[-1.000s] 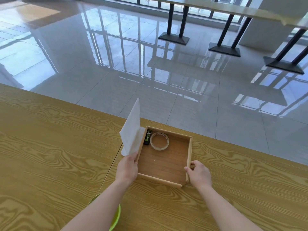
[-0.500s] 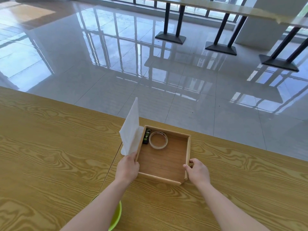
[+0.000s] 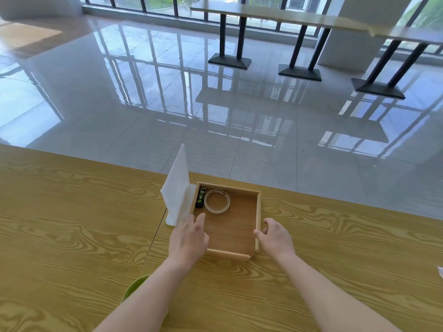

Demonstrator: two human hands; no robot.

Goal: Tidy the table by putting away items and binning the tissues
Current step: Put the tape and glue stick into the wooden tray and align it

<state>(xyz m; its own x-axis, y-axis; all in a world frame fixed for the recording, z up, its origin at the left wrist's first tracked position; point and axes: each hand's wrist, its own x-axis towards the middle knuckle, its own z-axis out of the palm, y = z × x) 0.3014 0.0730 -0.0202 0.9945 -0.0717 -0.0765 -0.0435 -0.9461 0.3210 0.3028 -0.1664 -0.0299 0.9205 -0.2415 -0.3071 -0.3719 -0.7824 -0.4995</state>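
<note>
Beside wooden tray (image 3: 258, 209): right hand (image 3: 275, 238) loosely spread on its wall, likely steadying; left hand (image 3: 189, 238) at upright tissue (image 3: 177, 188) base, can't tell if pinching.

The bench (image 3: 72, 224) is patterned with yellow-brown wood grain. The tissue (image 3: 178, 188) is coloured white, the tray (image 3: 258, 212) pale tan, the lighter (image 3: 201, 198) black with green print, the bowl (image 3: 135, 287) green.
</note>
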